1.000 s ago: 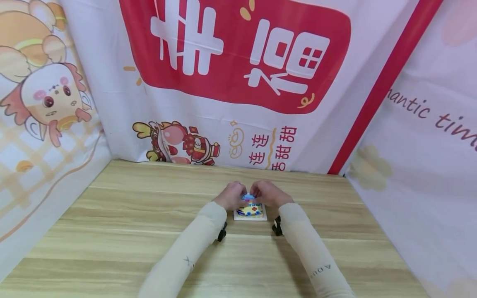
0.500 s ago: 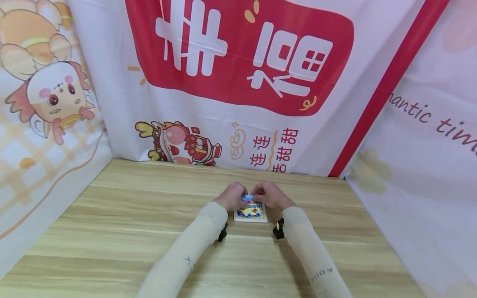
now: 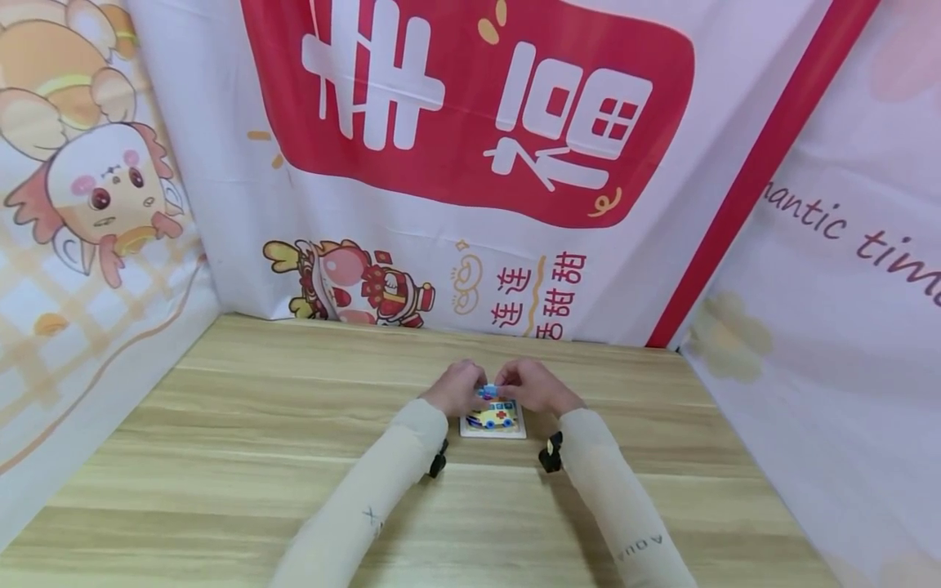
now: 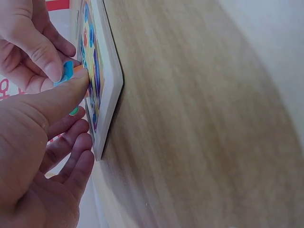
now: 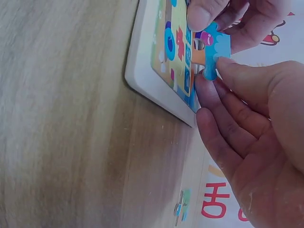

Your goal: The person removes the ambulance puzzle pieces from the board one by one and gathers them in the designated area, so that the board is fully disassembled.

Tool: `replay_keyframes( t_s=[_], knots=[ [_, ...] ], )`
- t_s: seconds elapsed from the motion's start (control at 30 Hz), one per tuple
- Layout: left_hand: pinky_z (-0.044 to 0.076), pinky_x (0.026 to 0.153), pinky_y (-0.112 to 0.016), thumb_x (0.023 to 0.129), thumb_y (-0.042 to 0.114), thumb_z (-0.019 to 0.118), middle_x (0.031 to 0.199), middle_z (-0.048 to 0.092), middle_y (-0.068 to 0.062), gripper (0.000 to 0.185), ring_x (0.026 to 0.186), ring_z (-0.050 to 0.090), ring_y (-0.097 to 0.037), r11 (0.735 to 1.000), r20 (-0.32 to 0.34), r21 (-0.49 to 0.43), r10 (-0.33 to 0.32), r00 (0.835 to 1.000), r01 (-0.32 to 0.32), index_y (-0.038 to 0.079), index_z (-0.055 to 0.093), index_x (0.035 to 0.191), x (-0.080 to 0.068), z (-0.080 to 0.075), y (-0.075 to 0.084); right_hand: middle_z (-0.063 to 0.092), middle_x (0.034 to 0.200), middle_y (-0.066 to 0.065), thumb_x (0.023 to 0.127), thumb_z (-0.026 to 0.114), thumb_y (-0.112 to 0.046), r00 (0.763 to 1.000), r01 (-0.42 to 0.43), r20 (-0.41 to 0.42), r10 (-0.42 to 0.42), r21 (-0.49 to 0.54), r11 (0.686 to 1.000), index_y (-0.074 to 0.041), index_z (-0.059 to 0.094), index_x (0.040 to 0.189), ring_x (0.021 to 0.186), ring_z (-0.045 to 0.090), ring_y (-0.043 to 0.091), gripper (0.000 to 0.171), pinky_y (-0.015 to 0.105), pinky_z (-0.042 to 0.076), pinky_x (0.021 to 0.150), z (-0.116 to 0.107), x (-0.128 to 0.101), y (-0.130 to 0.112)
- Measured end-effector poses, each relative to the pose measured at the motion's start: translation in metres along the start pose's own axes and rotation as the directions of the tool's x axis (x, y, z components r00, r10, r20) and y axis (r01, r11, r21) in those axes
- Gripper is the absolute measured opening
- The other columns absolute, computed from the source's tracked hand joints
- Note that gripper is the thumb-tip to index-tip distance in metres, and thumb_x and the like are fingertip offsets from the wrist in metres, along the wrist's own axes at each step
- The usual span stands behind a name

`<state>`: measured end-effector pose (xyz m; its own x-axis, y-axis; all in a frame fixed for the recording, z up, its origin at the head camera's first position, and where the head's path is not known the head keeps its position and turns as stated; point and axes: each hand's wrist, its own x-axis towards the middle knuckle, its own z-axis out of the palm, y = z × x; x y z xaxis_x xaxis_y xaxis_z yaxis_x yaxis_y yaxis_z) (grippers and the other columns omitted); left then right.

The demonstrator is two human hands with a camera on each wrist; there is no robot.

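A jigsaw puzzle (image 3: 494, 418) with a yellow ambulance picture in a white frame (image 5: 137, 71) lies on the table. Above its far part, a blue jigsaw piece (image 5: 219, 46) with orange and pink patches stands tilted up from the board. My right hand (image 3: 535, 384) pinches this piece, its thumb (image 5: 230, 69) on the blue face. From the other side my left hand (image 3: 459, 385) holds it too, the thumb (image 4: 71, 92) close to the orange part. The lower edge of the piece is partly hidden, so I cannot tell whether it touches the board.
Another small jigsaw piece (image 5: 182, 207) lies on the wooden table (image 3: 294, 457) beyond the board. A printed white and red cloth (image 3: 470, 204) hangs at the table's back edge, and more cloth walls (image 3: 831, 343) stand at both sides.
The blue piece has tilted slightly between my fingers. My right hand has shifted a little to the right; my left hand stays nearly in place.
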<state>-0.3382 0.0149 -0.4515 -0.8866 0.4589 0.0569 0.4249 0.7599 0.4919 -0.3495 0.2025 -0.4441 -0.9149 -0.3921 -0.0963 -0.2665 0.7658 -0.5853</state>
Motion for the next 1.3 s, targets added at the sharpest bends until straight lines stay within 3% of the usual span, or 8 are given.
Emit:
replay_keyframes(
  t_s=[0.2,0.87,1.17,1.3],
  knots=[
    [0.05,0.088,-0.033,0.079,0.02,0.08,0.102,0.062,-0.005,0.034,0.094,0.057,-0.018,1.0,0.007,0.014,-0.005,1.0,0.005,0.005,0.068,0.107,-0.001,0.0,0.0,0.065,0.093,-0.005,0.094,0.063,-0.024,0.999,-0.033,0.005,0.033,-0.014,0.999,-0.021,0.065,0.09,0.088,0.059,0.012,0.005,0.03,0.048,0.082,0.002,-0.001,-0.001],
    [0.05,0.088,-0.034,0.079,0.019,0.08,0.101,0.063,-0.006,0.029,0.092,0.057,-0.018,1.0,0.009,0.022,-0.009,1.0,0.009,0.006,0.068,0.102,-0.001,-0.001,0.003,0.063,0.092,-0.003,0.098,0.056,-0.022,0.999,-0.038,0.018,0.038,-0.029,0.999,-0.018,0.062,0.095,0.086,0.056,0.012,0.008,0.029,0.046,0.08,0.002,-0.006,-0.006],
    [0.051,0.086,-0.036,0.073,0.014,0.083,0.098,0.064,-0.005,0.031,0.089,0.058,-0.019,0.992,0.025,-0.075,-0.1,0.995,0.102,0.008,0.066,0.099,0.001,-0.006,0.007,0.065,0.098,0.007,0.1,0.05,-0.024,0.999,0.006,0.039,-0.007,0.025,1.0,-0.014,0.058,0.099,0.092,0.06,0.02,0.012,0.031,0.048,0.081,-0.001,-0.01,-0.01],
    [0.051,0.083,-0.035,0.072,0.013,0.083,0.095,0.064,-0.004,0.032,0.087,0.057,-0.018,0.99,0.032,-0.086,-0.111,0.993,0.113,0.008,0.066,0.099,0.004,-0.004,0.006,0.067,0.101,0.01,0.1,0.051,-0.022,0.999,0.032,0.041,-0.035,0.059,0.998,-0.013,0.057,0.099,0.096,0.062,0.023,0.011,0.033,0.05,0.085,-0.004,-0.011,-0.008]
  ],
)
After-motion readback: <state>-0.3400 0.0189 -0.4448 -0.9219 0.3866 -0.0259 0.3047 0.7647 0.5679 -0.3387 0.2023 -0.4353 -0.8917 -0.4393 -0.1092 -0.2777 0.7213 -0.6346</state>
